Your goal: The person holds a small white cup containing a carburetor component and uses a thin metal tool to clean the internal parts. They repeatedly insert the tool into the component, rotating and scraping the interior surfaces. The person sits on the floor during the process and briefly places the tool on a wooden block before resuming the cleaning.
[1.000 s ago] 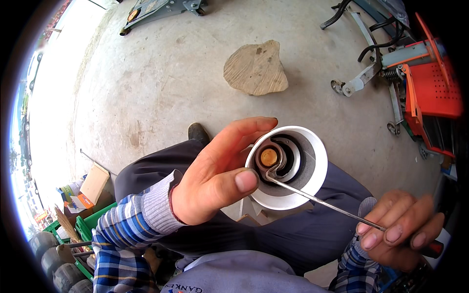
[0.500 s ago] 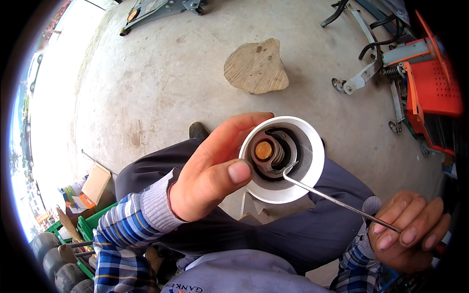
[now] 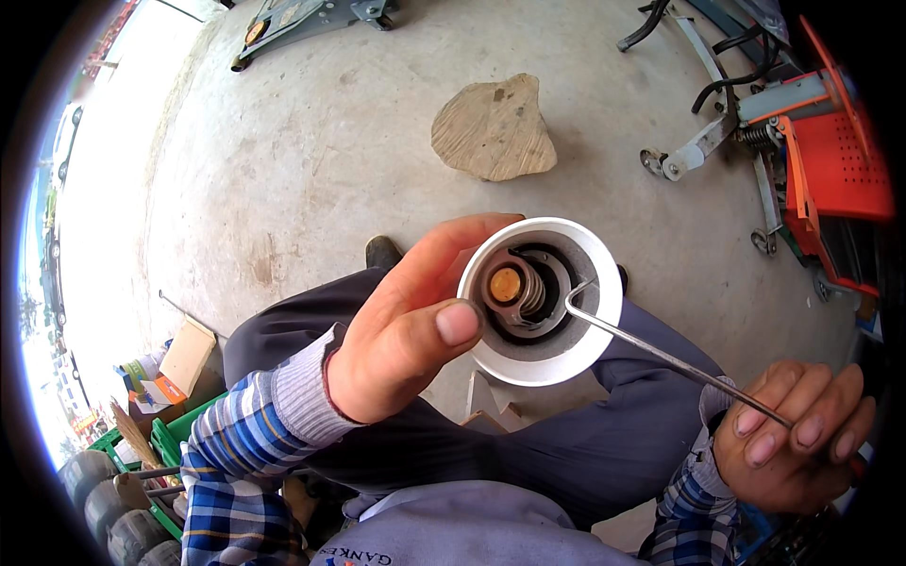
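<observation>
My left hand point(image 3: 406, 330) holds a pale metal thermostat housing point(image 3: 543, 376) in front of my lap, its open mouth facing up, thumb on the near-left rim and fingers round the far-left side. Inside sit a coil spring point(image 3: 536, 291) and a round brass-coloured piece point(image 3: 505, 284). My right hand point(image 3: 793, 434), at the lower right, is closed round a thin metal hook pick point(image 3: 661, 353). The bent tip of the pick is inside the mouth, near the right inner wall. Part of a red handle shows beyond my fingers.
On the concrete floor ahead stands a wood block point(image 3: 495, 132). A grey wheeled jack point(image 3: 311, 28) lies at the far left, an orange-red wheeled machine point(image 3: 835, 170) at the right. Green crates point(image 3: 175, 439) with cardboard boxes point(image 3: 189, 354) stand at my left.
The pick's tip has shifted right, from beside the inner ring toward the housing's right wall. The housing has moved slightly up and left. My left grip stays the same.
</observation>
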`<state>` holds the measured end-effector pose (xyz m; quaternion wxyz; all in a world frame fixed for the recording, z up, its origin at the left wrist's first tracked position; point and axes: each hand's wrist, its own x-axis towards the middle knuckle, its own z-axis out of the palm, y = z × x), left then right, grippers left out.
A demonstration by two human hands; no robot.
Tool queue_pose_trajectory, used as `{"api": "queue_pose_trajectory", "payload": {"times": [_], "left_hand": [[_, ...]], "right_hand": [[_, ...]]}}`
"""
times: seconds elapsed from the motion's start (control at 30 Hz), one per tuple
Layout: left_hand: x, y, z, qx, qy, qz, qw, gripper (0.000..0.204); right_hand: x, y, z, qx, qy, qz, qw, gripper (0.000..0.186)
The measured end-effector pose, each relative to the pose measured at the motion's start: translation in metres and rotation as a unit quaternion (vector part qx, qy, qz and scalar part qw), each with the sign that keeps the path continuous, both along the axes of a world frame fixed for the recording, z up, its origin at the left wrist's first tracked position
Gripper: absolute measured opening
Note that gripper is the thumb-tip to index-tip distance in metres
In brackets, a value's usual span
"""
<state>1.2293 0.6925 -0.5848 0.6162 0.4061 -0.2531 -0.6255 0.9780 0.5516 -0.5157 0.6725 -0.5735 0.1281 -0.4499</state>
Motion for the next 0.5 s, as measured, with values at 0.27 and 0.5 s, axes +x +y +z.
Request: {"api": "queue_pose_trajectory", "payload": {"times": [0.27,0.5], "left_hand": [[0.0004,0.0000,-0.0001,0.002,0.002,-0.006,1.000,0.074],[0.0005,-0.0004,0.0001,-0.004,-0.004,-0.004,1.000,0.075]], "right_hand": [[0.0047,0.0011,-0.0058,-0.022,-0.027,-0.012,0.999,0.022],[0.0021,-0.0038,-0.0001,-0.026,0.011,0.034,0.999,0.024]]}}
